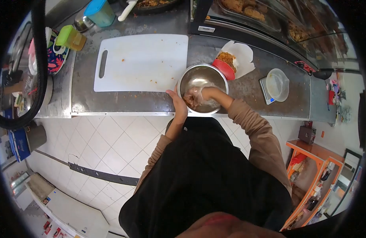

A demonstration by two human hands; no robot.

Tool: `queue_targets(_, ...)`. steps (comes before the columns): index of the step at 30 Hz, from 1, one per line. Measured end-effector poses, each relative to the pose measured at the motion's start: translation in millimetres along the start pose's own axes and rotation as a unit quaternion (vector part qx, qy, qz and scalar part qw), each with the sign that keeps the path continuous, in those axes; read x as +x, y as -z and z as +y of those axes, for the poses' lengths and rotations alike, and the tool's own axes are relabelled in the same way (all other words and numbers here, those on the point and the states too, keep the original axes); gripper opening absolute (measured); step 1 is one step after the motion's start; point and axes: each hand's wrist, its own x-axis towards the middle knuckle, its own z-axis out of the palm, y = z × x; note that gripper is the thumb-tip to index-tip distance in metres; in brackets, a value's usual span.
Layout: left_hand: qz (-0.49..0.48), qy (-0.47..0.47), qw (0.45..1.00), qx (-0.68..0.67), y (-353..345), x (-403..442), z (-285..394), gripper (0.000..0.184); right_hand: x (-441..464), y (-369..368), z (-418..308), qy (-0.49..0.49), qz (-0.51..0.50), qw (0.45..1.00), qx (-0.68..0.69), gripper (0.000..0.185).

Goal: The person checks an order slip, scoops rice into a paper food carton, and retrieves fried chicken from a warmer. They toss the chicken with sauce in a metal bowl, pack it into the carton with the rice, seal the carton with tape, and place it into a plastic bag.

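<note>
A steel mixing bowl [216, 76] sits at the counter's front edge. My left hand [179, 105] grips its left side from outside, fingers pressed to the wall. My right hand [197, 96], in a clear plastic glove, reaches down inside the bowl. Its fingers are closed around brown, saucy food [188, 100] at the bowl's left inner side; the glove hides part of that food. Touching or nearly touching the bowl's upper right is a red and white paper takeaway box [243, 57], open, with rice and brown topping in it.
A white cutting board [143, 59] with crumbs lies left of the bowl. To the right, a plastic tub [277, 85] stands on a digital scale [266, 93]. A glass food display case [250, 31] borders the back; lidded containers [100, 14] stand back left.
</note>
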Motion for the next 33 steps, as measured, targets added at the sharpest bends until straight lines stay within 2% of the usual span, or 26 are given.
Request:
queue_targets(2,-0.005,-0.002,1.0,-0.024,0,0,0,0.082,-8,1,1,0.103,-0.003,0.992,0.076,0.03)
queue_targets(3,-0.007,-0.002,0.999,-0.047,1,1,2,0.083,-17,3,-2,0.101,0.003,0.992,0.073,0.03)
queue_targets(5,-0.018,-0.019,0.998,-0.053,12,7,-5,0.081,-56,14,-19,0.234,0.142,0.953,0.13,0.025)
queue_targets(7,0.005,-0.013,0.996,-0.093,17,6,2,0.08,-122,29,-45,0.181,0.269,0.919,0.225,0.022)
queue_targets(9,0.008,0.0,0.995,-0.103,25,3,12,0.079,-175,57,-60,0.145,0.363,0.914,0.11,0.016)
queue_targets(10,0.021,0.015,0.994,-0.11,29,3,15,0.079,-184,67,-54,0.143,0.37,0.911,0.109,0.016)
queue_targets(12,0.017,0.014,0.995,-0.099,33,5,20,0.078,-195,87,-43,-0.052,0.419,0.906,-0.045,0.016)
queue_targets(13,0.019,0.017,0.995,-0.095,34,5,23,0.078,-192,88,-42,-0.054,0.426,0.902,-0.043,0.016)
queue_targets(15,0.013,0.021,0.996,-0.089,35,5,27,0.078,-175,89,-38,-0.177,0.416,0.887,-0.093,0.023)
queue_targets(16,0.017,0.022,0.997,-0.076,36,5,30,0.078,-163,88,-17,-0.18,0.424,0.883,-0.091,0.023)
queue_targets(18,0.024,0.021,0.998,-0.049,38,7,37,0.077,-136,91,27,-0.262,0.427,0.853,-0.145,0.021)
queue_targets(20,0.022,0.008,0.999,-0.038,42,3,47,0.072,-157,93,13,-0.277,0.429,0.853,-0.111,0.018)
queue_targets(22,0.107,-0.07,0.992,0.003,43,2,57,0.059,-181,88,21,-0.06,0.544,0.831,-0.099,0.018)
queue_targets(23,0.135,-0.122,0.983,0.005,38,1,64,0.053,-193,85,22,-0.022,0.583,0.803,-0.122,0.016)
queue_targets(24,0.162,-0.172,0.972,0.006,26,-5,78,0.047,-202,79,21,-0.031,0.593,0.796,-0.12,0.016)
queue_targets(25,0.173,-0.191,0.966,0.003,7,-14,94,0.043,-210,72,19,0.07,0.63,0.77,0.079,0.017)
queue_targets(26,0.158,-0.187,0.969,0.004,-5,-21,100,0.043,-219,63,15,0.173,0.636,0.701,0.27,0.019)
queue_targets(27,-0.088,-0.173,0.98,-0.033,-15,-27,102,0.04,-230,51,9,0.238,0.634,0.646,0.353,0.009)
queue_targets(28,-0.327,-0.148,0.931,-0.07,-28,-33,103,0.038,-235,38,7,0.233,0.645,0.637,0.35,0.009)
queue_targets(30,-0.477,0.078,0.874,-0.045,-85,-54,88,0.045,-247,12,9,0.398,0.627,0.414,0.526,0.005)
queue_targets(31,-0.485,0.137,0.863,0.037,-123,-67,77,0.05,-249,-1,22,0.56,0.504,0.34,0.563,0.007)
queue_targets(32,-0.49,0.193,0.841,0.123,-158,-81,62,0.055,-260,-17,22,0.564,0.517,0.33,0.554,0.007)
queue_targets(33,-0.501,0.248,0.823,0.104,-180,-88,30,0.058,-273,-35,18,0.583,0.458,0.227,0.631,0.008)
